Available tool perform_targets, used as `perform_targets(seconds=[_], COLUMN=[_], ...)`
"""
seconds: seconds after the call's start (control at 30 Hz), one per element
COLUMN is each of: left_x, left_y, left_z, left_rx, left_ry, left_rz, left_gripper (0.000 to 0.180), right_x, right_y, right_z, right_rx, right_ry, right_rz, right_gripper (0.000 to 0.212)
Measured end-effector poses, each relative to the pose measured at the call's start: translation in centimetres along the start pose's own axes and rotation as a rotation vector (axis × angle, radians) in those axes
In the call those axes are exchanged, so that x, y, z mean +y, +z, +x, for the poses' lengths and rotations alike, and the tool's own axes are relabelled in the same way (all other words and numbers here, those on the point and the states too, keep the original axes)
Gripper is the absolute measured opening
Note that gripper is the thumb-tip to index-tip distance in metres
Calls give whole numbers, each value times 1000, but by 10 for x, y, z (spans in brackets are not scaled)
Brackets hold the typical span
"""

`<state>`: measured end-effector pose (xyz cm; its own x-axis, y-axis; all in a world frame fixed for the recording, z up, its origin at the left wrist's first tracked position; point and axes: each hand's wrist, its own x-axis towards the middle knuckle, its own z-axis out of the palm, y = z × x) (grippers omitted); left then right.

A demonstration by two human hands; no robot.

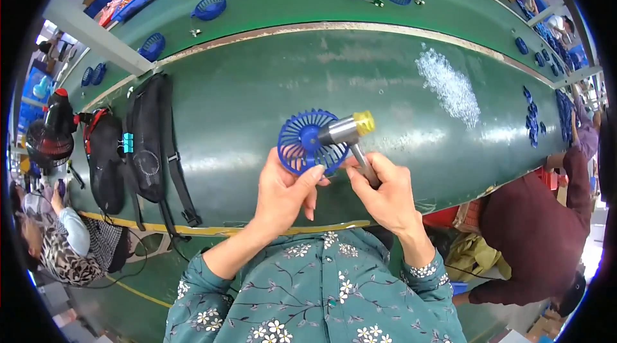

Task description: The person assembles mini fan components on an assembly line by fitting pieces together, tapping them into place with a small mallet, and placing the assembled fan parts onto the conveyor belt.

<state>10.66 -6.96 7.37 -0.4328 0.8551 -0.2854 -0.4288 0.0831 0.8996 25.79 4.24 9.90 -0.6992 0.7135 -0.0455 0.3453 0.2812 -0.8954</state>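
Observation:
My left hand (281, 190) grips a round blue plastic fan guard (295, 133) by its near edge, thumb on the rim. Its slotted face is turned up over the green workbench. In my right hand (389, 194) is a small hammer (339, 130), fingers closed round its metal handle. The hammer has a steel head with a yellow end. Its steel end overlaps the guard's hub in view; whether they touch I cannot tell. Part of the guard's right side is hidden behind the hammer head.
Small clear pieces (448, 86) lie heaped on the bench at the right, with small blue parts (532, 118) beyond. A black backpack (149, 140) lies at the left near a black fan (51, 137). More blue guards (210, 7) sit along the far green belt. Co-workers sit on both sides.

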Motion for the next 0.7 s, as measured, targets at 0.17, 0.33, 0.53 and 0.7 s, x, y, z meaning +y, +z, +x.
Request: perform_targets(seconds=[0.17, 0.33, 0.53, 0.7], left_x=[0, 1, 2, 13], left_y=[3, 0, -14, -22], left_z=[-6, 5, 8, 3], left_rx=[1, -32, -42, -161], left_ry=[50, -242, -387, -224], left_rz=[-37, -280, -285, 55], left_gripper=[34, 27, 36, 30], right_x=[-1, 4, 12, 8], right_y=[15, 30, 35, 20], right_z=[-12, -11, 0, 16], right_rx=[97, 47, 6, 165], right_ry=[-326, -556, -536, -360], right_rz=[-92, -285, -400, -5], right_gripper=[19, 39, 39, 12])
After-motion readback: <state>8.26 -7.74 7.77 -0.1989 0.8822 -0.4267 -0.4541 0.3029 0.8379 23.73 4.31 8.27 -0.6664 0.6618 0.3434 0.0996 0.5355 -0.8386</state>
